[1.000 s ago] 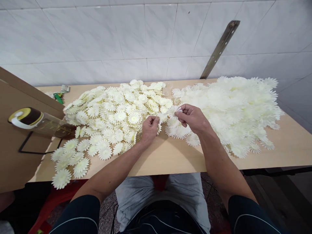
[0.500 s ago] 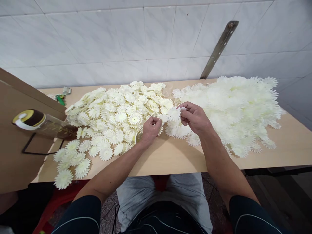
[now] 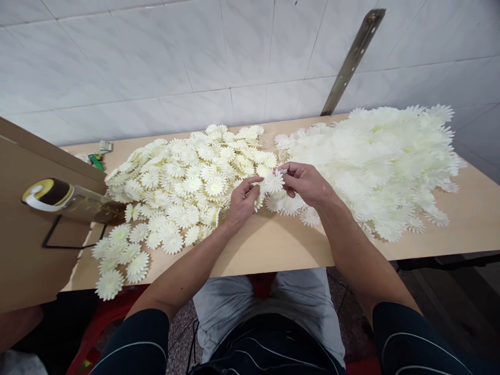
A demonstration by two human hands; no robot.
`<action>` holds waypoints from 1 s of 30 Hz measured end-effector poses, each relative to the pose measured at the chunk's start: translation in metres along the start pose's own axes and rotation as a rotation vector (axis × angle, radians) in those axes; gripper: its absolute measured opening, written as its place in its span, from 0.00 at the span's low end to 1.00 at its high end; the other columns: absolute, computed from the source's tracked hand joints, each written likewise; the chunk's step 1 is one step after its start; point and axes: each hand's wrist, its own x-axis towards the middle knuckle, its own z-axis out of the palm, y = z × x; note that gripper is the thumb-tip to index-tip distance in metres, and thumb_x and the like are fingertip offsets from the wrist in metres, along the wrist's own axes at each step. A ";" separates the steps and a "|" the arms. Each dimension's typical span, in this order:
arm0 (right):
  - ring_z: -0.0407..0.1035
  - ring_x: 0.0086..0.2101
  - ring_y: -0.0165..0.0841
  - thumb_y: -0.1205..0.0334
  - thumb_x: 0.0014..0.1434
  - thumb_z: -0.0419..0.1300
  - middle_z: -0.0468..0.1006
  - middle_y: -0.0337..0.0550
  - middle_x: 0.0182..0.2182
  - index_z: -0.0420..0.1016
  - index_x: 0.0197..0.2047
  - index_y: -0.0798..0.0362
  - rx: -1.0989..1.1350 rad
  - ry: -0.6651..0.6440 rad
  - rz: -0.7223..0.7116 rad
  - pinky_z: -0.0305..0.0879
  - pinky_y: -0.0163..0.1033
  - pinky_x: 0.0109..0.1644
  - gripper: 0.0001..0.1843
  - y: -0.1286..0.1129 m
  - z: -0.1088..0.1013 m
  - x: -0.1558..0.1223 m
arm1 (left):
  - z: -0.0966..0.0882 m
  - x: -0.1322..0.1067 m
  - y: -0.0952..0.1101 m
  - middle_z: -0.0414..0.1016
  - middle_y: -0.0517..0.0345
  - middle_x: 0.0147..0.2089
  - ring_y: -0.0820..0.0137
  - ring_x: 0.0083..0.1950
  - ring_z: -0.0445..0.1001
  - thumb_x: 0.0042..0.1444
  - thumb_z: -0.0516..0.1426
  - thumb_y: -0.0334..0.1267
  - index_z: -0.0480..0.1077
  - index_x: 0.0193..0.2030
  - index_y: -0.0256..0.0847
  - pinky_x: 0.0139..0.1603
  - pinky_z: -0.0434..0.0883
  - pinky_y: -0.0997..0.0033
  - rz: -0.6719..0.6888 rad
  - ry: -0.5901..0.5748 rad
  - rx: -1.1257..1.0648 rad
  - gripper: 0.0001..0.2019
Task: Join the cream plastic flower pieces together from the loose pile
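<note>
Between the thumb and fingers of my right hand [image 3: 307, 182] is a white artificial flower head [image 3: 274, 180], pinched by its right edge and facing me. My left hand [image 3: 242, 202] is just left of it, index finger stretched toward the flower's petals and thumb a little below. White petals show at the left hand's fingertips, apparently of another flower head held there, mostly hidden by the fingers. Left of my hands spreads a heap of cream-yellow flower heads [image 3: 191, 182]. To the right lies a larger pile of whiter, thinner flower heads [image 3: 394, 166].
A bottle [image 3: 89, 202] with brown liquid leans by a cardboard box [image 3: 31, 250] at the left. Behind it lies a green item [image 3: 96, 161]. A metal bracket [image 3: 353, 62] stands against the tiled wall. Several flower heads [image 3: 109, 284] reach the table's [image 3: 269, 255] front left edge.
My right hand has brought the white flower head slightly left, closer to my left hand. The left index finger has lifted and straightened toward it. The view has tilted slightly.
</note>
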 end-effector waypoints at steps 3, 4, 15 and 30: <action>0.60 0.22 0.26 0.47 0.53 0.79 0.71 0.34 0.22 0.76 0.34 0.50 -0.015 -0.029 -0.014 0.56 0.34 0.20 0.21 0.006 0.001 0.002 | 0.000 0.002 -0.001 0.75 0.61 0.28 0.73 0.28 0.67 0.58 0.69 0.50 0.85 0.45 0.42 0.30 0.67 0.72 0.018 0.017 0.028 0.16; 0.60 0.21 0.26 0.46 0.53 0.79 0.71 0.34 0.21 0.76 0.34 0.50 -0.031 -0.021 -0.022 0.56 0.34 0.20 0.21 0.008 0.001 0.002 | 0.001 0.003 -0.002 0.79 0.59 0.30 0.71 0.31 0.71 0.57 0.70 0.51 0.85 0.44 0.41 0.34 0.69 0.71 0.011 0.023 0.024 0.16; 0.62 0.21 0.27 0.52 0.54 0.71 0.74 0.35 0.23 0.78 0.39 0.52 -0.230 0.115 -0.078 0.58 0.35 0.22 0.15 0.009 0.005 0.001 | 0.004 0.002 0.005 0.56 0.66 0.20 0.74 0.26 0.55 0.51 0.71 0.69 0.79 0.28 0.39 0.28 0.53 0.69 -0.228 0.063 -0.013 0.30; 0.73 0.31 0.34 0.56 0.60 0.68 0.83 0.41 0.31 0.82 0.38 0.51 -0.503 0.380 -0.282 0.71 0.42 0.41 0.07 0.009 0.002 0.001 | 0.004 0.001 0.009 0.67 0.64 0.23 0.76 0.26 0.56 0.39 0.76 0.62 0.78 0.28 0.39 0.28 0.55 0.71 -0.246 0.043 -0.060 0.27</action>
